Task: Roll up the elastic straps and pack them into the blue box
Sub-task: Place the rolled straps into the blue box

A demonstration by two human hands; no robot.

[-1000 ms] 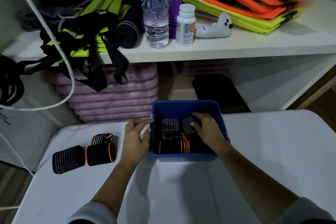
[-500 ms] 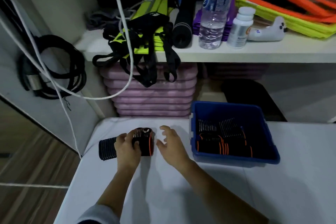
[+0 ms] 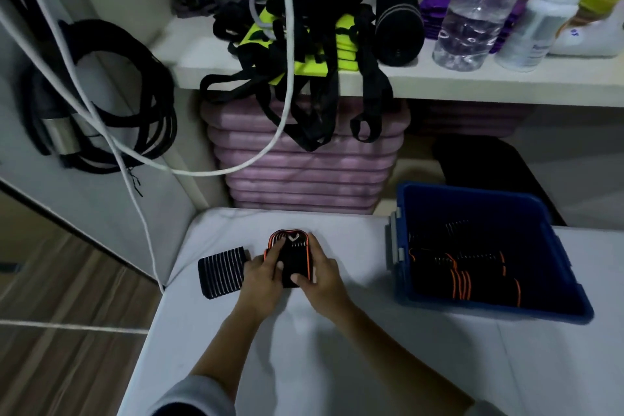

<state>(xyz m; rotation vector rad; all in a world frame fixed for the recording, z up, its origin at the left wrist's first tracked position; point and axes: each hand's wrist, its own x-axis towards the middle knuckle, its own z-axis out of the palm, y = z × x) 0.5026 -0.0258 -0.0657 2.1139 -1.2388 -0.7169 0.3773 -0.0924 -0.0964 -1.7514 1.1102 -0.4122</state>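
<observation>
The left sleeve point(image 3: 194, 395) is light grey and ends near the elbow, with a darker patch at its lower edge. Only a sliver of the right sleeve point(image 3: 481, 410), the same grey, shows. The forearms point(image 3: 223, 344), left hand point(image 3: 261, 275) and right hand point(image 3: 320, 279) are bare.

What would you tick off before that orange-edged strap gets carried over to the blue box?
1. Grip on both sides: ok. The left hand and right hand hold the orange-trimmed strap.
2. Strap rolled tight: cannot tell, the hands cover much of it.
3. Blue box open: ok, no lid on it.
4. Room inside: looks ok, blue floor shows beyond the packed rolls.
5. Everything packed: not ok, the striped roll lies beside the left hand.
</observation>
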